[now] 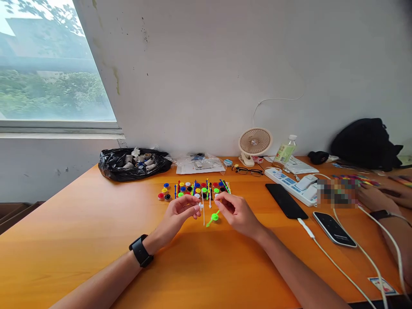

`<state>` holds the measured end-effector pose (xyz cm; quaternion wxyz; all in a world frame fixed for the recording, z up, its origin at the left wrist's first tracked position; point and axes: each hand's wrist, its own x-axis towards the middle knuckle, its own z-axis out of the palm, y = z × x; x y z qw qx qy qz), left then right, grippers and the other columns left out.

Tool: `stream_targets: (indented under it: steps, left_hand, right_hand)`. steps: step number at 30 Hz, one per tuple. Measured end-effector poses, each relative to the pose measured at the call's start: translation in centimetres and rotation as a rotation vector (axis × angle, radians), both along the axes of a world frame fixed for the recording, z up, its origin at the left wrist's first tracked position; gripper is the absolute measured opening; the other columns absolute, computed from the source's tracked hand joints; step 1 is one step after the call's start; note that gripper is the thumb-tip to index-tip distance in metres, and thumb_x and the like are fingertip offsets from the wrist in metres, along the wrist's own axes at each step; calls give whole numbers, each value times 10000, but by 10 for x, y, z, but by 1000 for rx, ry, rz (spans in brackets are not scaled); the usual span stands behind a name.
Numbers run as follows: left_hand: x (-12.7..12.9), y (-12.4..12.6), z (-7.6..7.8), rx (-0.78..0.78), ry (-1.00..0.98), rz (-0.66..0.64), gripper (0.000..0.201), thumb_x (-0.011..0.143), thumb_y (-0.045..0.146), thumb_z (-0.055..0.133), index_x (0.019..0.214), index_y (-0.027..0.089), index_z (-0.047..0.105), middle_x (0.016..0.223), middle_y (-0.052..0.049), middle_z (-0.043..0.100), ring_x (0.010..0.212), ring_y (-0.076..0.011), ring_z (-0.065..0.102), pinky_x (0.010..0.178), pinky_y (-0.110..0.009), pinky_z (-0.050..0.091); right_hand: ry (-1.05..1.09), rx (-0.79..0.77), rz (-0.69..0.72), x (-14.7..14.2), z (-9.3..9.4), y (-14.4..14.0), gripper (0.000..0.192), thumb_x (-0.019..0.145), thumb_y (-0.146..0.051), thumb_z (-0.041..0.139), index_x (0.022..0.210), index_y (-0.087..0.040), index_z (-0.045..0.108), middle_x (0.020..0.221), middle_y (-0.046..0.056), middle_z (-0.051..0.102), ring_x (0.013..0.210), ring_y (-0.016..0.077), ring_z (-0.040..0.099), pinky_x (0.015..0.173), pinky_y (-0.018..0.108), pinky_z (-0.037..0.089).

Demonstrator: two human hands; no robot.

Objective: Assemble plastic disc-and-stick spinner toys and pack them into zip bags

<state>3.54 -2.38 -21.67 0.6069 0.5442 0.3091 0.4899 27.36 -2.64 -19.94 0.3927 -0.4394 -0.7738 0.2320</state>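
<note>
My left hand (183, 210) pinches a small white plastic spinner piece (201, 206) between thumb and fingers. A thin white stick-like part (204, 214) hangs beside its fingertips. To its right, the thumb and fingers of my right hand (236, 211) are closed together; whatever they hold is hidden or too small to make out. Just below and between the hands, a bright green arrow spinner (215, 217) rests on the table. Behind my fingers lie several coloured round spinner bases (165, 190) and plastic arrows (210, 193), in red, yellow, blue, black, green and white.
A black bag of cylindrical scraps (133, 165) sits at the back left of the wooden table (80, 240). A clip fan (255, 143), glasses (247, 171), bottle (285, 151), power strip (289, 185), phone (286, 201) and cables stand right. Another person's hands (375, 199) work at far right.
</note>
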Motion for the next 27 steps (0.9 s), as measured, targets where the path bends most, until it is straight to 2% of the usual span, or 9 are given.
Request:
stream_targets:
  steps: [15,21,23,25,27]
  left_hand:
    - [-2,-1,2,32,58,9,317,939,413,752,1125,159,716,879,-37,698,830,-152,621,792,-287,489]
    - [-2,-1,2,23,42,-1,293,927,401,769,1070,154,709,848,-35,709,808,-150,635,784,-291,497]
    - [-2,-1,2,16,33,-4,286,921,398,775,1051,153,706,839,-33,714,796,-148,640,773,-286,499]
    - [-1,-1,1,10,31,-5,285,918,399,776,1041,152,706,826,-30,716,785,-146,642,765,-282,499]
    - [-2,-1,1,7,32,-4,285,916,400,776,1037,151,708,815,-28,715,776,-147,642,761,-282,500]
  right_hand:
    - [6,16,-19,4,4,1,215,1036,-384,567,935,-224,670,658,-43,513,582,125,443,562,268,343]
    - [-30,24,-7,5,4,2,162,1034,-329,558,961,-231,663,683,-33,538,593,137,470,569,272,369]
    - [-94,56,29,6,6,2,76,993,-266,604,1009,-235,672,810,-2,623,702,158,557,654,281,436]
    - [-179,90,89,7,7,1,146,928,-204,672,1067,-244,688,1022,38,680,920,200,623,824,317,489]
    - [-256,105,135,8,6,1,188,895,-169,705,1064,-249,709,1126,54,686,1084,238,611,965,364,477]
